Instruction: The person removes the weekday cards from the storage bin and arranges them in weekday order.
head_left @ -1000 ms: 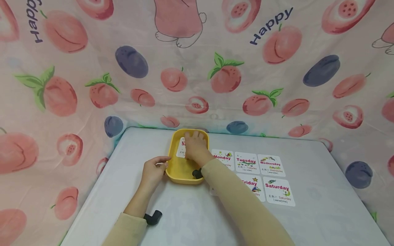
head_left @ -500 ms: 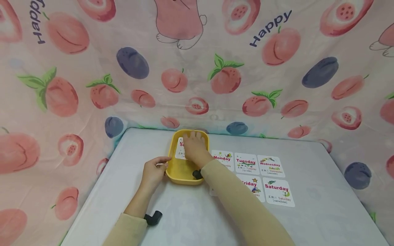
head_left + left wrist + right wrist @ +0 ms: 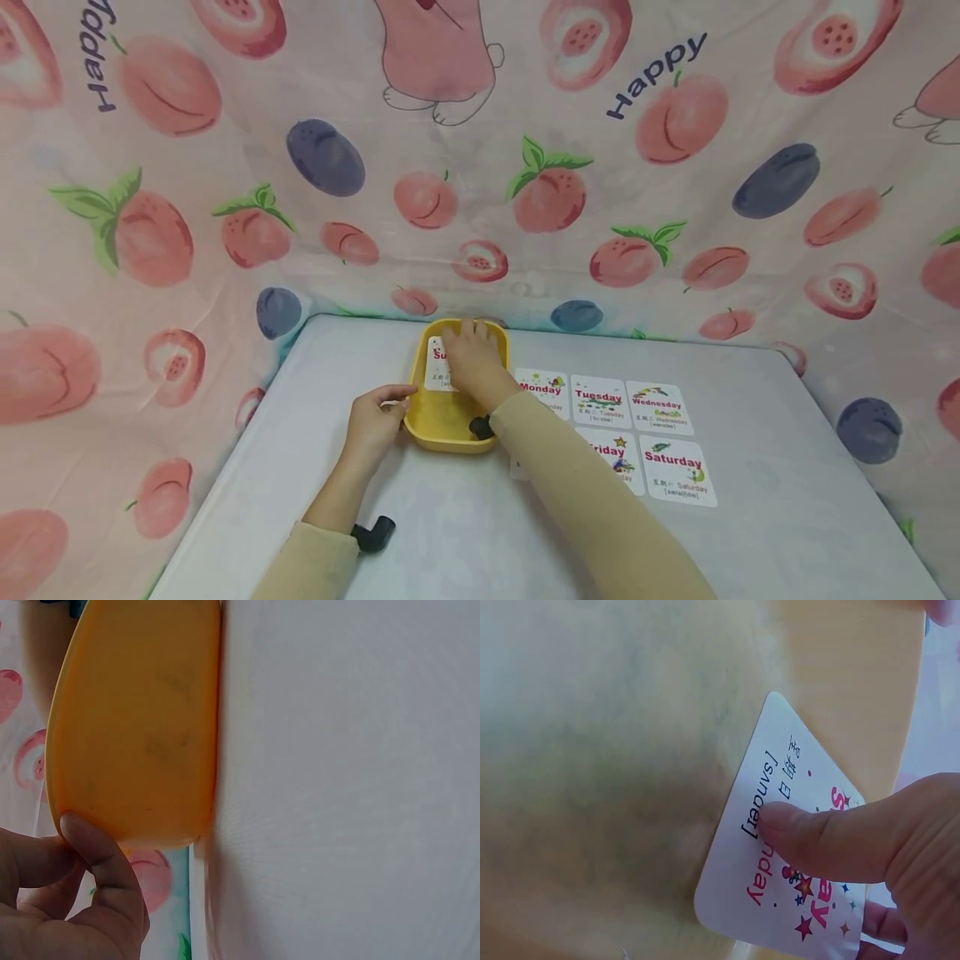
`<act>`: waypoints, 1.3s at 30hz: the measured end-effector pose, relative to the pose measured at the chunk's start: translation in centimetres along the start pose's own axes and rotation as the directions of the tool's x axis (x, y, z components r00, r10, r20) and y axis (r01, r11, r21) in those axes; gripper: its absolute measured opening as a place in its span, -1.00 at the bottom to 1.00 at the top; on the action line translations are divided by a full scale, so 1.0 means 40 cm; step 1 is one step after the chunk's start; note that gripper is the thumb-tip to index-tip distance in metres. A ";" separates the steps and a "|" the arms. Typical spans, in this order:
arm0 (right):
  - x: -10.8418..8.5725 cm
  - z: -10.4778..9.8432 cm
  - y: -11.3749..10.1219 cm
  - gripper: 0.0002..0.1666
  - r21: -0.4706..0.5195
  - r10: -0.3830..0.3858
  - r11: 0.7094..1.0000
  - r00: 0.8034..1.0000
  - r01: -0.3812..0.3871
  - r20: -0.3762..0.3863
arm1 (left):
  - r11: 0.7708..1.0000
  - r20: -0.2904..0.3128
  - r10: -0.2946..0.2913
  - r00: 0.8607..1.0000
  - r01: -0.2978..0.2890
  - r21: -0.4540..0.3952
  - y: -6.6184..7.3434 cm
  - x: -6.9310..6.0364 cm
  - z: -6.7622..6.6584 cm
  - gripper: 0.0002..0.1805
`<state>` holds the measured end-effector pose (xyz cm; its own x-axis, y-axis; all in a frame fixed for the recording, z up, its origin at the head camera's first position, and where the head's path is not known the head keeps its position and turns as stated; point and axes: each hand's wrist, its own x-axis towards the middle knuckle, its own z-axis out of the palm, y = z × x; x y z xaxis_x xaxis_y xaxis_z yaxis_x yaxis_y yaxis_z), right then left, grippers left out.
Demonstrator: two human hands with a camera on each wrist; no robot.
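My left hand [image 3: 375, 419] pinches the left rim of a yellow plastic tray [image 3: 450, 440]; in the left wrist view its thumb and finger [image 3: 94, 836] meet at the tray's edge. Inside the tray, towards the far end, lies a white Sunday flash card [image 3: 438, 377]. My right hand [image 3: 476, 362] reaches into the tray and holds this card. In the right wrist view the thumb [image 3: 817, 836] presses on the printed face of the Sunday card [image 3: 742, 870], and fingertips show behind its edge. Part of the card's print is covered.
Right of the tray, flash cards lie in two rows: Monday [image 3: 542, 387], Tuesday [image 3: 597, 402], Wednesday [image 3: 660, 408] above, Friday [image 3: 618, 462] and Saturday [image 3: 677, 471] below. My right sleeve [image 3: 585, 500] hides part of the lower row. A fruit-print cloth [image 3: 480, 192] hangs behind the white table [image 3: 450, 533].
In the tray, the Sunday card has shifted slightly left with my right hand, and more of it shows. My left hand stays on the rim. The head view has tilted slightly.
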<state>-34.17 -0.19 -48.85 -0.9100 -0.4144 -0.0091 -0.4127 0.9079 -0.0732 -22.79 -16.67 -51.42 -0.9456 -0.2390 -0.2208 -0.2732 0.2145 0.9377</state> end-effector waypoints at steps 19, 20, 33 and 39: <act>0.021 -0.014 0.015 -0.35 0.077 -0.032 0.996 0.998 0.036 -0.051 | 1.000 -0.001 -0.003 1.000 0.003 -0.001 0.005 0.001 -0.001 -0.70; 0.020 -0.017 0.014 -0.34 0.087 -0.029 0.996 0.999 0.033 -0.045 | 1.000 -0.002 -0.004 1.000 0.004 -0.001 0.005 0.000 -0.001 -0.70; 0.016 -0.040 0.034 -0.47 0.401 0.118 0.910 0.993 -0.102 -0.015 | 1.000 0.003 -0.012 1.000 0.012 0.005 0.002 -0.003 0.002 -0.70; 0.010 -0.044 0.047 -0.49 0.569 0.196 0.811 0.979 -0.133 -0.051 | 1.000 0.000 0.000 1.000 0.000 -0.005 0.000 -0.001 0.000 -0.70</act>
<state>-35.39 1.46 -47.22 -0.9740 -0.2249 0.0273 -0.1921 0.7557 -0.6261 -22.74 -16.65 -51.41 -0.9456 -0.2388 -0.2209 -0.2723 0.2094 0.9392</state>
